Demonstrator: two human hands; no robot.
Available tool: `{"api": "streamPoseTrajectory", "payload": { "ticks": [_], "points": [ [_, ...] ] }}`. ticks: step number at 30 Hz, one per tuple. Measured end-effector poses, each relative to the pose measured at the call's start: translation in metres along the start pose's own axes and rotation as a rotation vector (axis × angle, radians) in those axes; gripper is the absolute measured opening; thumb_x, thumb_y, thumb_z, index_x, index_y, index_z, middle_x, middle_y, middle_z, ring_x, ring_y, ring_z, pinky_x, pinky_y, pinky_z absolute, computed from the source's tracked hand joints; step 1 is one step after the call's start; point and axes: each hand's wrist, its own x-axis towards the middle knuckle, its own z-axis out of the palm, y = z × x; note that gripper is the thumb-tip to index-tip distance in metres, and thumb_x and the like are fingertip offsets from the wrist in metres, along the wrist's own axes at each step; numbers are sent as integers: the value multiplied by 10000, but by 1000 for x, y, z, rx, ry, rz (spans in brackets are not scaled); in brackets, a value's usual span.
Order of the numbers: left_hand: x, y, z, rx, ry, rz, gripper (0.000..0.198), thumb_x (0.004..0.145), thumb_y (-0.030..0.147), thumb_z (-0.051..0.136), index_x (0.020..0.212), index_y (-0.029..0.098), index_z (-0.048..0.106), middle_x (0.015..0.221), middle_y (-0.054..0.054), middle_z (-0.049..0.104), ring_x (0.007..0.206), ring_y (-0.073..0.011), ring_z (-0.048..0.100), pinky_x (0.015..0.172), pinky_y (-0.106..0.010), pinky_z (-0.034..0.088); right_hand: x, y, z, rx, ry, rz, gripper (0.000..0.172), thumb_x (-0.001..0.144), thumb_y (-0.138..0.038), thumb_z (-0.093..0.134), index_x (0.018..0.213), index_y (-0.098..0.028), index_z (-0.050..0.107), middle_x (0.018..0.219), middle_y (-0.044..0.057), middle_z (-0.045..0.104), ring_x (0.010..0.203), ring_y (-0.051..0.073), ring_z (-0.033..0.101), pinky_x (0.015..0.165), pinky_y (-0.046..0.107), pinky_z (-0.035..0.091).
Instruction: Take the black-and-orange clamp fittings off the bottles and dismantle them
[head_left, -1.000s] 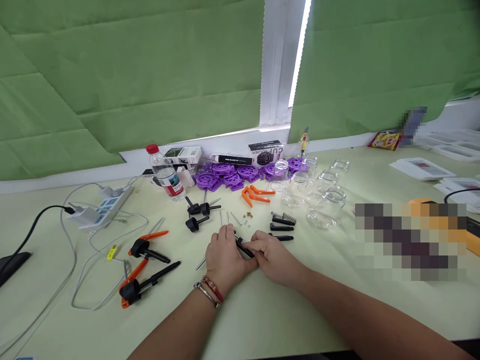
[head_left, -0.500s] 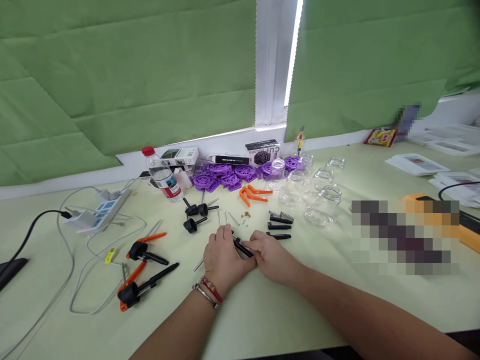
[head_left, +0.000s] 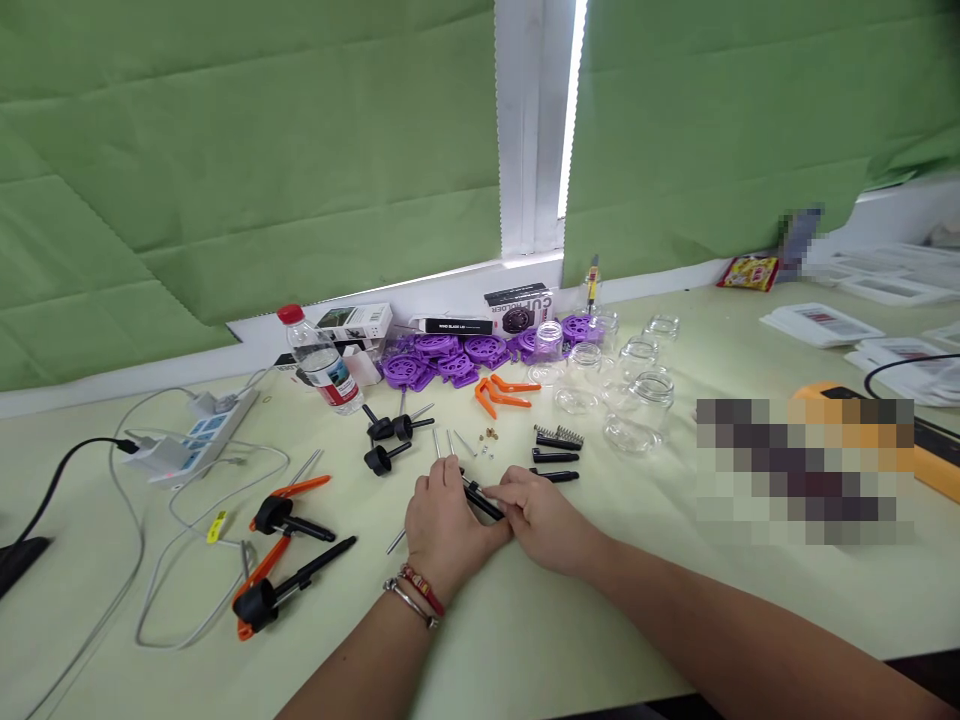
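Note:
Both my hands rest on the pale green table (head_left: 525, 640) and meet over a small black rod-shaped part (head_left: 484, 501). My left hand (head_left: 441, 520), with bracelets at the wrist, curls its fingers round the part's left end. My right hand (head_left: 541, 515) pinches the right end with thumb and forefinger. Thin metal pins (head_left: 448, 441) and tiny brass bits (head_left: 492, 434) lie just beyond my fingers. Black bars (head_left: 556, 456) lie to the right of them.
Orange-and-black clamps (head_left: 274, 560) lie at the left near a power strip (head_left: 199, 432) and cables. A water bottle (head_left: 321, 360), boxes, purple plastic parts (head_left: 457, 355) and several glass jars (head_left: 637, 395) stand farther back. An orange device (head_left: 930, 450) sits at the right.
My hands stay on the black part in the same hold. The view has drifted slightly, so everything on the table appears a little farther left and lower.

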Motion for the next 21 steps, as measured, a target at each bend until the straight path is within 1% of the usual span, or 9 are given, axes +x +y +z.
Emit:
{"api": "streamPoseTrajectory", "payload": {
  "ticks": [2, 5, 6, 9, 10, 13, 16, 18, 21],
  "points": [
    [0, 0, 0, 4, 1, 2, 801, 612, 582, 583, 1265, 156, 403, 1239, -128, 510, 1036, -303, 509, 827, -377, 406, 0, 1, 1, -2, 15, 13, 319, 813, -45, 399, 932, -169, 667, 790, 46, 505, 708, 146, 525, 652, 262, 424],
    [0, 1, 0, 3, 6, 8, 799, 614, 589, 577, 1259, 150, 409, 1227, -126, 517, 1019, -296, 509, 829, -376, 407, 0, 2, 1, -11, 0, 13, 297, 820, -56, 401, 864, -164, 675, 778, 48, 505, 716, 152, 529, 662, 270, 425],
    [0, 1, 1, 0, 12, 12, 802, 617, 596, 571, 1260, 145, 409, 1225, -127, 517, 1019, -293, 507, 837, -376, 406, -1, 3, 0, -9, 10, 26, 295, 828, -68, 401, 887, -164, 674, 792, 51, 511, 725, 155, 531, 673, 275, 428],
    [-1, -2, 1, -7, 19, 18, 849, 604, 636, 566, 1272, 138, 400, 1240, -132, 501, 1045, -294, 493, 863, -378, 401, -5, 1, -4, -23, 56, 89, 309, 853, -109, 399, 1039, -160, 640, 843, 64, 529, 747, 165, 535, 692, 292, 435],
    [-1, -4, 1, -6, 14, 16, 871, 590, 647, 571, 1276, 140, 396, 1246, -133, 495, 1054, -297, 490, 867, -379, 400, -7, 0, -6, -42, 55, 102, 312, 857, -117, 396, 1055, -159, 633, 849, 66, 531, 744, 165, 536, 687, 293, 434],
    [-2, -10, -4, 13, -19, 10, 923, 552, 667, 591, 1288, 150, 386, 1252, -134, 486, 1065, -309, 484, 862, -384, 399, -12, -3, -8, -133, 11, 97, 316, 859, -118, 383, 1039, -164, 638, 862, 68, 537, 727, 157, 542, 657, 278, 421],
    [-4, -17, -13, 51, -29, 7, 940, 550, 653, 602, 1314, 157, 367, 1251, -135, 478, 1066, -317, 475, 849, -386, 396, -15, -5, -6, -257, -54, 68, 333, 853, -110, 377, 1058, -185, 629, 877, 61, 543, 701, 140, 549, 613, 253, 393],
    [-5, -18, -17, 79, -28, 9, 911, 560, 643, 603, 1309, 173, 385, 1260, -134, 460, 1061, -320, 468, 831, -386, 396, -16, -6, -4, -368, -112, 41, 333, 841, -107, 386, 1051, -209, 624, 873, 50, 545, 671, 131, 548, 574, 244, 363],
    [-5, -19, -19, 101, -38, 27, 827, 567, 653, 598, 1250, 207, 462, 1260, -130, 440, 1041, -320, 463, 798, -383, 391, -14, -8, 0, -549, -177, 25, 338, 811, -113, 423, 1080, -226, 594, 878, 42, 551, 619, 125, 542, 515, 243, 306]
  ]
}}
